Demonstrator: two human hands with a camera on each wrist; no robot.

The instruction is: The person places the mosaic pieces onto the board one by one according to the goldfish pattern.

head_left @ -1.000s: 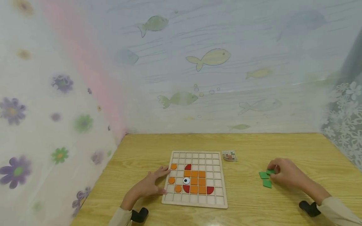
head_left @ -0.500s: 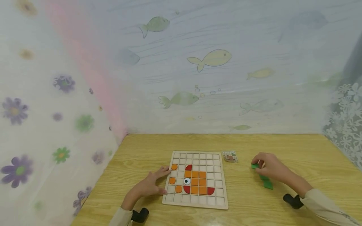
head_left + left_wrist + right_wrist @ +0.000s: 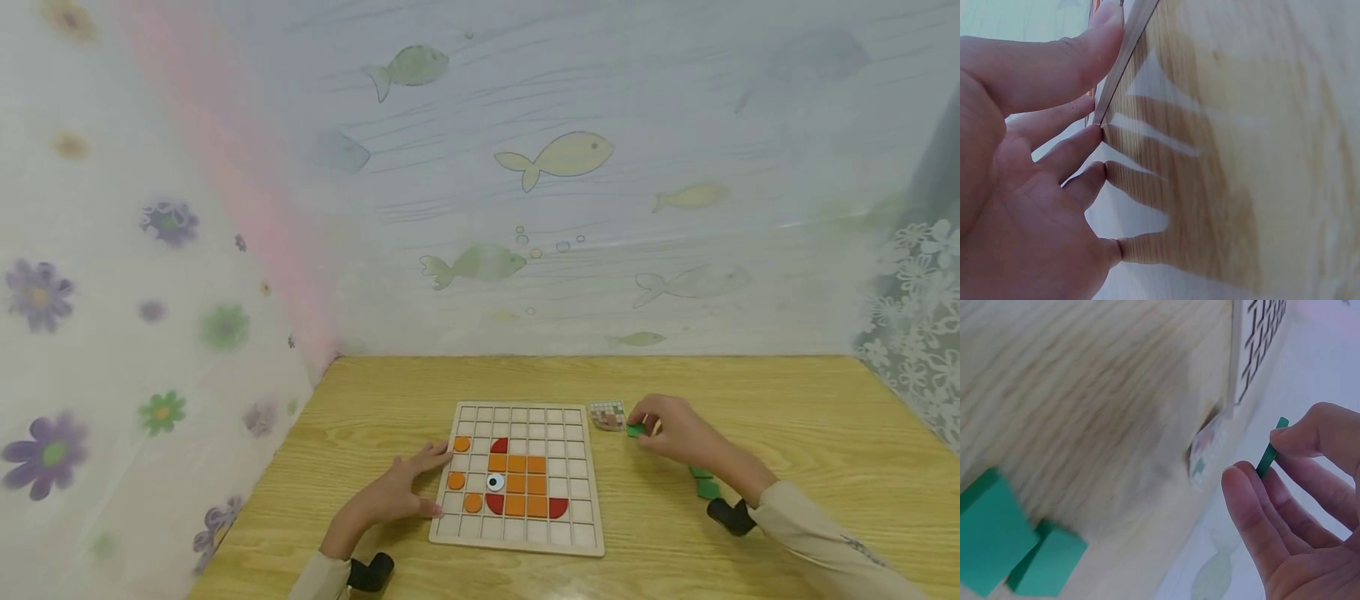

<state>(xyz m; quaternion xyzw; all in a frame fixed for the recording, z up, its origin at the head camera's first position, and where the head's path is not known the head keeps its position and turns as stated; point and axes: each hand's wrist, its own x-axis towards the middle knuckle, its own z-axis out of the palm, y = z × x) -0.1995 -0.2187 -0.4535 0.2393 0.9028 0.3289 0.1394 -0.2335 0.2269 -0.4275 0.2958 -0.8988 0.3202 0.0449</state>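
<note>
A wooden grid board (image 3: pixel 468 529) lies on the table, bearing orange squares (image 3: pixel 516 484), orange discs (image 3: pixel 456 481), red quarter-circle tiles (image 3: pixel 558 507) and a white eye disc (image 3: pixel 495 482). Spread along the board's left edge, my left hand (image 3: pixel 390 493) touches it with thumb and fingertips, as the left wrist view also shows. My right hand (image 3: pixel 675 432) pinches a green tile (image 3: pixel 1269 456) between thumb and fingers, raised off the table to the right of a small picture card (image 3: pixel 607 416). More green tiles (image 3: pixel 707 488) lie on the table below the right forearm, which partly hides them.
The wooden table (image 3: pixel 375 383) meets a wall with printed fish at the back and one with printed flowers at the left. Black wrist mounts (image 3: pixel 731 517) sit at both wrists. The card lies just off the board's upper right corner.
My right hand has picked up a green tile from the group and carried it left, close to the card. My left hand stays at the board's edge.
</note>
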